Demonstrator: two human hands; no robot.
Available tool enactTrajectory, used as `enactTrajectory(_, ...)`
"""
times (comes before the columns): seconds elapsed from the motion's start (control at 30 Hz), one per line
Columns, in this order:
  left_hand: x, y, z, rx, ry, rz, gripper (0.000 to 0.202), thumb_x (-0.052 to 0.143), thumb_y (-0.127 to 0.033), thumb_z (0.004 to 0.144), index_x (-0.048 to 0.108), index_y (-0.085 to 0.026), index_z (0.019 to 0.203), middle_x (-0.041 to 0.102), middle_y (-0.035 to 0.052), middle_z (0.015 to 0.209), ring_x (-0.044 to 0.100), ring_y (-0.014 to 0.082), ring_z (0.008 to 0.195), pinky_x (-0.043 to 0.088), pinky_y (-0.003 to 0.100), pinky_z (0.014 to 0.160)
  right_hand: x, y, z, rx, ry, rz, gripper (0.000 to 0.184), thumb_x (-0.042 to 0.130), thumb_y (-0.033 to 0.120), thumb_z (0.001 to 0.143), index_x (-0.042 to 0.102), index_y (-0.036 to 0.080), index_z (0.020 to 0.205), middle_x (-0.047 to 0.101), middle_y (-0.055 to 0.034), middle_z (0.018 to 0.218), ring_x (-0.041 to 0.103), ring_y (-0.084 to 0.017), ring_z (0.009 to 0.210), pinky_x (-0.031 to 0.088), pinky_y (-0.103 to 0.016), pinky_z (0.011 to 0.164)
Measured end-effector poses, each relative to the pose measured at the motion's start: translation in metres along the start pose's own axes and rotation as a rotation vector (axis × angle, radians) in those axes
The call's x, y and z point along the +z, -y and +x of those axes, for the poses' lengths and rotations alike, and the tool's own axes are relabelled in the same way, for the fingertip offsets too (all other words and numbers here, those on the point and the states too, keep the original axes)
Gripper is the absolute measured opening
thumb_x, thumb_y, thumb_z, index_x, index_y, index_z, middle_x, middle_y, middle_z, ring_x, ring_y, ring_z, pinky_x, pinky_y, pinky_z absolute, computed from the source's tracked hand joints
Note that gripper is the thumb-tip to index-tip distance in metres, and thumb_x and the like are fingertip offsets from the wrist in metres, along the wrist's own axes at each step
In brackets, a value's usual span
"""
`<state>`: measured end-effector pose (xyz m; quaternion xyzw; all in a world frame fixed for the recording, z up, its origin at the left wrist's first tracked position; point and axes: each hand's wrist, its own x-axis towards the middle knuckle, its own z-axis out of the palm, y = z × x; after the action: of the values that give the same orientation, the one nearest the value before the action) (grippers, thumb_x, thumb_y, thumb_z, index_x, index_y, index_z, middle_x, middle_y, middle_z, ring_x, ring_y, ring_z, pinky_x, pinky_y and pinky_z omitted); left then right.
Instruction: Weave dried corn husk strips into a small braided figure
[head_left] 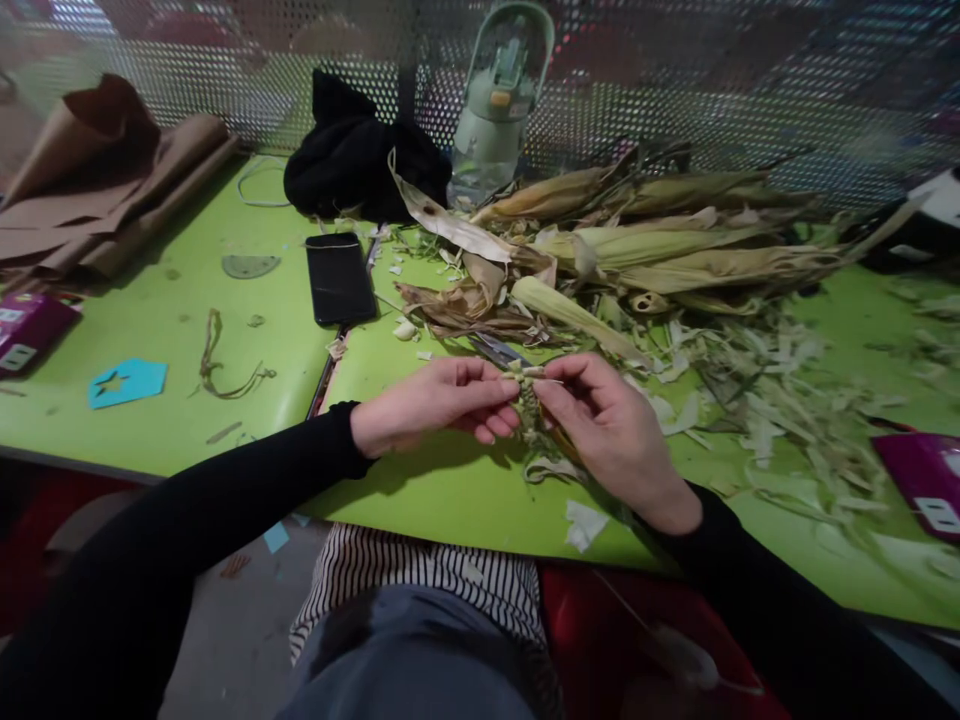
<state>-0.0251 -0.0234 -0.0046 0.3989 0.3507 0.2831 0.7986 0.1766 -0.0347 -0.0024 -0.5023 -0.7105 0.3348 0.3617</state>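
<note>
Between my two hands, just above the green table, is a small braided piece of corn husk [527,405]. My left hand [469,400] pinches its upper left side between thumb and forefinger, the other fingers curled below. My right hand [600,415] grips its right side, with a thin strip across the top at the fingertips. The lower end of the braid hangs down near a loose curled husk strip [557,470] by the table's front edge. Just behind my hands lie metal scissors [495,348], partly hidden by husks. Dried corn husks [667,250] are heaped beyond them.
Husk shreds [780,400] cover the right side. A black phone [340,278], black cloth [367,155] and a water bottle [491,125] stand or lie toward the back. At left are brown paper [112,190], a blue paper tag [127,384] and a twisted cord [217,365].
</note>
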Motion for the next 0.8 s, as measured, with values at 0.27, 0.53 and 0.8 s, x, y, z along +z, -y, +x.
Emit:
enactTrajectory(0.27, 0.008, -0.002, -0.013, -0.024, 0.128, 0.002, 0.036, 0.072, -0.044, 0.085, 0.053, -0.016, 0.073, 0.052, -0.0068, 0.056, 0.041, 0.0029, 0.048, 0.029, 0.017, 0.047, -0.012, -0.008, -0.010, 0.129, 0.251, 0.231, 0.034, 0.057, 0.044, 0.092, 0.050, 0.022, 0.066, 0.041, 0.0026, 0.065, 0.040, -0.013, 0.060, 0.034, -0.029, 0.055)
enactTrajectory(0.53, 0.017, 0.000, -0.015, -0.007, 0.030, 0.018, 0.026, 0.065, -0.033, 0.086, 0.052, -0.017, 0.070, 0.046, -0.0063, 0.053, 0.033, 0.0054, 0.049, 0.026, 0.021, 0.050, -0.007, -0.006, -0.016, 0.441, 0.212, 0.446, 0.031, 0.067, 0.041, 0.078, 0.052, 0.022, 0.058, 0.038, 0.0023, 0.060, 0.034, -0.012, 0.057, 0.031, -0.027, 0.050)
enactTrajectory(0.8, 0.016, -0.002, -0.016, 0.030, -0.020, 0.050, 0.020, 0.060, -0.027, 0.088, 0.053, -0.017, 0.072, 0.044, -0.0063, 0.055, 0.035, 0.0053, 0.051, 0.025, 0.021, 0.051, -0.008, -0.003, -0.017, 0.426, 0.161, 0.527, 0.032, 0.067, 0.034, 0.079, 0.049, 0.021, 0.056, 0.039, 0.0027, 0.059, 0.033, -0.011, 0.055, 0.028, -0.027, 0.049)
